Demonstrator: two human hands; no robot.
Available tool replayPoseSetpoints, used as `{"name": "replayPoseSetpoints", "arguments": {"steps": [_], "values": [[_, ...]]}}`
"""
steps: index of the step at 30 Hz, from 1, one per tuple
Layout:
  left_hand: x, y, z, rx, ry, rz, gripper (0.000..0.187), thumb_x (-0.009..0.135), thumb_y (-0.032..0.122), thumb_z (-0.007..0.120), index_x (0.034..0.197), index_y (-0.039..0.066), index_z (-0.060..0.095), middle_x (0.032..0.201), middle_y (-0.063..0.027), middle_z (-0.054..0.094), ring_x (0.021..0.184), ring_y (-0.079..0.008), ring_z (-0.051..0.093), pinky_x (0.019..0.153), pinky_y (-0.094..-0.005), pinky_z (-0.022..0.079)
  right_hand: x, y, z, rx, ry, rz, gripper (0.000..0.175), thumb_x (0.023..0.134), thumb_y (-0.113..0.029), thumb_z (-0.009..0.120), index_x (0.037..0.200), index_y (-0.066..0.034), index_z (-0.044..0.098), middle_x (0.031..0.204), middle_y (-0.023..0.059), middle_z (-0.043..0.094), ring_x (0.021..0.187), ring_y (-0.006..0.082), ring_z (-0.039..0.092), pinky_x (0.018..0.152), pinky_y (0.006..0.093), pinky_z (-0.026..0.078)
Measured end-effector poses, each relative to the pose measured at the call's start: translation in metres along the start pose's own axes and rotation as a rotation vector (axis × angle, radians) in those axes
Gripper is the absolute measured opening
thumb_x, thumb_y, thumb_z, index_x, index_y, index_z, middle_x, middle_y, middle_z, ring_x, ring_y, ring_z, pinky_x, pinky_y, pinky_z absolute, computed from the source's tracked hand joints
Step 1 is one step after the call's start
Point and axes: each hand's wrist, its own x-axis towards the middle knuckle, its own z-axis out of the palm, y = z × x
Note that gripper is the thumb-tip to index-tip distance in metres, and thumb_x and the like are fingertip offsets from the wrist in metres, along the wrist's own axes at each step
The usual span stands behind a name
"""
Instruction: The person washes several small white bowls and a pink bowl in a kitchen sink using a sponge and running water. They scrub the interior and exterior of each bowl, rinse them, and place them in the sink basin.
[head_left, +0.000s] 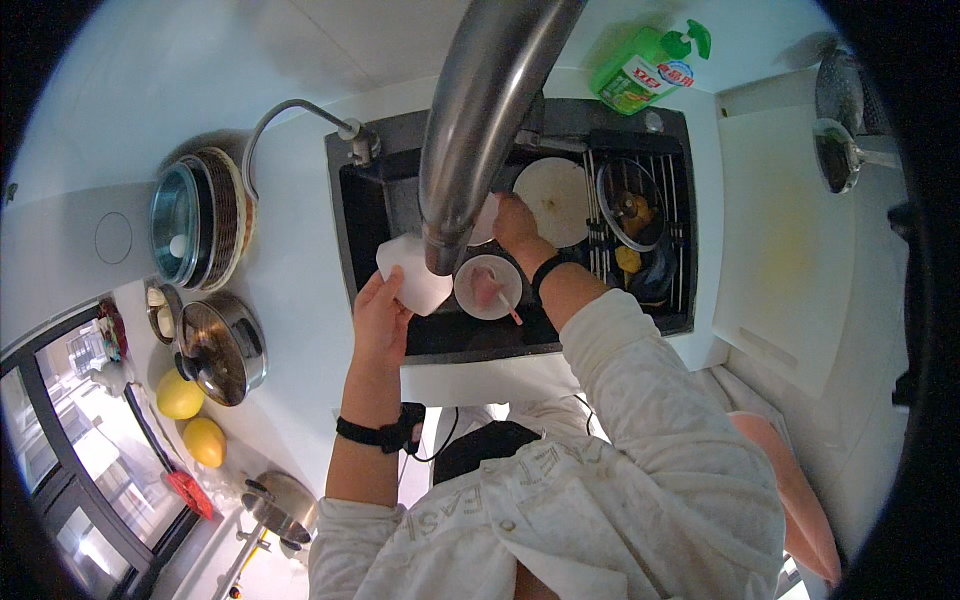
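Note:
My left hand (384, 315) grips the edge of a white angular dish (412, 277), thumb on top, at the left of the dark sink (442, 346). Past the faucet spout, my right hand (516, 221) has its fingers curled at the edge of a second white dish (486, 223). The spout covers part of that dish and the fingertips. Between my hands a round white bowl (466, 301) stands in the sink. In it lie a pink item (484, 285) and a utensil with a pink handle (510, 309).
The thick metal faucet (487, 112) overhangs the sink. A pale round board or lid (553, 201) lies right of my hand. A roll-up rack (592, 225) bears a glass lid (630, 202). Green soap bottle (637, 75) stands behind; a lidded pot (225, 349) and stacked baskets (225, 217) are left.

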Motion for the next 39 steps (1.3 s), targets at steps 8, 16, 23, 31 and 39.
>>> {"name": "replayPoseSetpoints", "arguments": {"steps": [8, 16, 23, 31, 39], "values": [[0.014, -0.013, 0.025, -0.007, 0.003, 0.016, 0.029, 0.101, 0.018, 0.058, 0.124, 0.0, 0.061, 0.113, -0.0087, 0.069, 0.104, -0.0184, 0.065, 0.091, -0.0342, 0.051, -0.099, -0.074, -0.044, 0.759, 0.211, -0.194, 0.035, 0.096, -0.018, 0.06, 0.126, -0.0001, 0.06, 0.129, 0.018, 0.062, 0.12, 0.0428, 0.057, 0.1, 0.0482, 0.047], [0.029, -0.001, 0.039, 0.413, -0.242, -0.128, 0.034, 0.096, 0.017, 0.067, 0.124, -0.002, 0.061, 0.102, -0.0073, 0.068, 0.088, -0.0168, 0.067, 0.077, -0.0302, 0.056, -0.07, -0.109, -0.091, 0.693, -0.159, -0.316, 0.035, 0.103, -0.033, 0.048, 0.119, -0.0068, 0.065, 0.119, 0.0123, 0.067, 0.105, 0.0301, 0.066, 0.087, 0.0411, 0.052], [0.06, 0.01, 0.024, -0.012, -0.104, -0.067, 0.037, 0.105, 0.03, 0.049, 0.12, -0.001, 0.063, 0.113, -0.0117, 0.068, 0.105, -0.0245, 0.066, 0.093, -0.04, 0.052, -0.081, -0.106, -0.082, 1.707, -0.306, 0.625, 0.051, 0.093, -0.049, 0.069, 0.123, -0.0085, 0.064, 0.113, 0.0117, 0.068, 0.099, 0.0292, 0.068, 0.08, 0.0473, 0.057], [0.062, -0.055, 0.077, 1.059, 0.239, 0.98, 0.03, 0.096, 0.031, 0.058, 0.117, 0.011, 0.068, 0.117, -0.0134, 0.068, 0.107, -0.0335, 0.065, 0.09, -0.0471, 0.052, -0.089, -0.098, -0.066, 1.746, -0.021, 0.83, 0.064, 0.097, -0.058, 0.055, 0.141, -0.0113, 0.054, 0.134, 0.0107, 0.061, 0.117, 0.0315, 0.059, 0.094, 0.0459, 0.049], [0.101, -0.015, 0.078, 1.16, -0.323, 0.615, 0.038, 0.096, 0.042, 0.053, 0.108, 0.013, 0.074, 0.108, -0.0146, 0.071, 0.097, -0.035, 0.067, 0.089, -0.0469, 0.052, -0.111, -0.102, -0.074, 1.771, 0.152, 0.753, 0.055, 0.095, -0.053, 0.063, 0.116, -0.0029, 0.067, 0.108, 0.0114, 0.07, 0.09, 0.0263, 0.067, 0.077, 0.0424, 0.054]]}}
